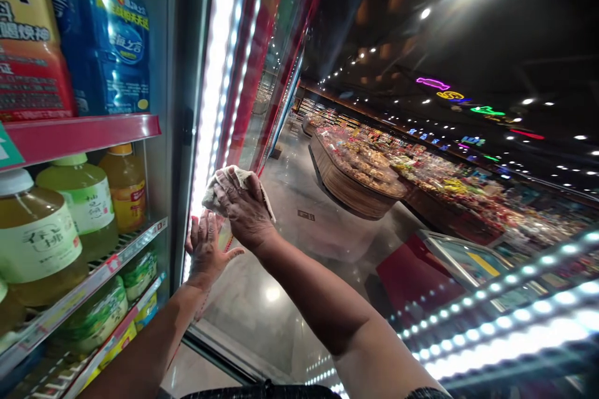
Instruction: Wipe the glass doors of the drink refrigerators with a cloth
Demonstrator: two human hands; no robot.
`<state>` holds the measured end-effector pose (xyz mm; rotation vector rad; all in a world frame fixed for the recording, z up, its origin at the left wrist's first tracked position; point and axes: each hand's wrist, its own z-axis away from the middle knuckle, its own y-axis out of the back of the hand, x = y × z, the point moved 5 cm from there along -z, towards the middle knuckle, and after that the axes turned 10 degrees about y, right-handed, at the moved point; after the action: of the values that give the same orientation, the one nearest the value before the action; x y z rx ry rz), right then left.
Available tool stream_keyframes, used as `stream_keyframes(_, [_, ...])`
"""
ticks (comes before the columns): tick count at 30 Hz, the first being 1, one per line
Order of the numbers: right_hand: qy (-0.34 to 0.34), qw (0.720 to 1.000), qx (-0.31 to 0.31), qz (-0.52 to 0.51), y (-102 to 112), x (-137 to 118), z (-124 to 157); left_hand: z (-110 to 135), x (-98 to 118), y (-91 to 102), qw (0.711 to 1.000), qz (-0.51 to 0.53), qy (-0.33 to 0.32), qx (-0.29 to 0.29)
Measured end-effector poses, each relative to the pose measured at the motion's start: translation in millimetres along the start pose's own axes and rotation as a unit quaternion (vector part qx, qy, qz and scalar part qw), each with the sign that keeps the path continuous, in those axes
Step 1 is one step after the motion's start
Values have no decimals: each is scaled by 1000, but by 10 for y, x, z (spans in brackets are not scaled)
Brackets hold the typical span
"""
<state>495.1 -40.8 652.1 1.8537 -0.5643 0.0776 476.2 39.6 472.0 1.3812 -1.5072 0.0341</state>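
My right hand [244, 209] presses a pale, crumpled cleaning cloth [216, 194] against the glass door [281, 299], beside a bright strip of lights [213, 106]. The cloth shows around and under its fingers. Just below and to the left, my left hand [206, 249] rests with fingers spread against the lit edge of the door. Nothing shows in that hand. Both forearms reach up from the bottom of the view.
Left of my hands, a shelf [93, 134] carries drinks, among them a blue bottle [119, 43] and a white-capped bottle [37, 237]. Beyond the glass stand a wooden produce display [355, 187] and a red-sided chest freezer [416, 274]. Light strips [510, 324] shine at lower right.
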Motion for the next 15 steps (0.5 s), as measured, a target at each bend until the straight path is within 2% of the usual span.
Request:
stream_keyframes(5, [-19, 1000, 25, -5, 29, 17, -37, 21, -47, 101, 1000, 15, 14, 9])
stream_keyframes(8, [-22, 999, 37, -3, -81, -21, -130, 47, -62, 126, 999, 27, 46, 6])
stream_keyframes(12, [43, 999, -4, 3, -338, -170, -130, 71, -44, 131, 998, 29, 53, 31])
stream_keyframes(15, [71, 997, -9, 8, -338, -206, -40, 55, -48, 114, 997, 20, 58, 36])
